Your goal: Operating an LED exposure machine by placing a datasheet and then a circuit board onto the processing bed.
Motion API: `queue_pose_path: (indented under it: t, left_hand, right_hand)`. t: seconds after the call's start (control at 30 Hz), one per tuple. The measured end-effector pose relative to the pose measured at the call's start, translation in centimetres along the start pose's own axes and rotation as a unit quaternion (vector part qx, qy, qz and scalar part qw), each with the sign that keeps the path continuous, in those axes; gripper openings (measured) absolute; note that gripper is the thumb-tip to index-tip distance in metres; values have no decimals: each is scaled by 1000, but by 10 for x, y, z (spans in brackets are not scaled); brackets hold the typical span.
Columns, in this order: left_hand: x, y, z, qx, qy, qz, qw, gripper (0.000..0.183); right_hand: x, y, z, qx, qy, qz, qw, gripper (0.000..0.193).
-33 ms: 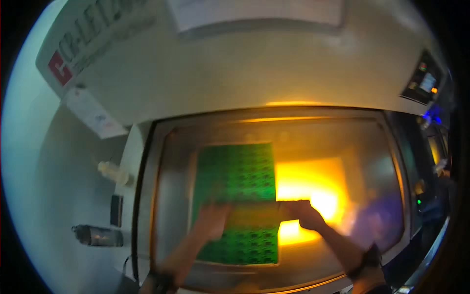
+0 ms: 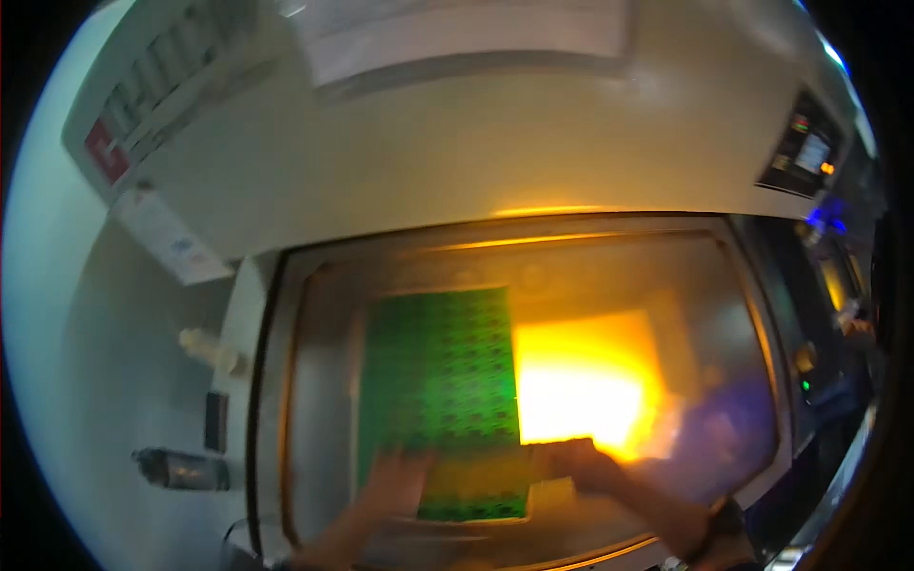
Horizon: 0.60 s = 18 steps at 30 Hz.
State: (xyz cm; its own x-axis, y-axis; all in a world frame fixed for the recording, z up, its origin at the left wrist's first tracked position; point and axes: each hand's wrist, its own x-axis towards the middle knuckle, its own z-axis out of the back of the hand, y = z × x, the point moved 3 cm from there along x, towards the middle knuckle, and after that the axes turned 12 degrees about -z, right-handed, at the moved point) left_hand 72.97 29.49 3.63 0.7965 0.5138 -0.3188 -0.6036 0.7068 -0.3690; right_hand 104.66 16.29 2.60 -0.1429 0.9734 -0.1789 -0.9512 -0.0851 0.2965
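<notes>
A green circuit board panel (image 2: 466,366), patterned with rows of small dark marks, lies flat on the left part of a framed grey machine bed. Low over its near part, a blurred yellowish-brown strip (image 2: 481,468) stretches between my two hands. My right hand (image 2: 581,464) is closed round the strip's right end, just beyond the panel's right edge. My left hand (image 2: 398,476) is at the other end, above the panel's near left part, its fingers smeared by motion but closed at the strip. Whether the strip touches the panel, I cannot tell.
Bright yellow light (image 2: 586,385) glows on the bed right of the panel. A raised metal frame (image 2: 276,400) borders the bed. To the left stand a pale bottle (image 2: 211,350), a dark block (image 2: 216,422) and a grey cylinder (image 2: 181,469). A control panel (image 2: 802,147) is at upper right.
Both hands and the strip have moved together toward me along the panel, uncovering more of its middle. The whole view has shifted slightly.
</notes>
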Motion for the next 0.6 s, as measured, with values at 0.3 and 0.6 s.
queue_pose_path:
  t: [0.3, 0.6]
  left_hand:
    - [-145, -150, -59, -55, -11, -81, 995, 52]
    - [-80, -260, -77, -44, -35, 36, 998, 49]
  right_hand:
    - [-173, -11, -16, 178, 48, 72, 980, 53]
    - [-421, -525, 93, -117, -274, -687, 662, 64]
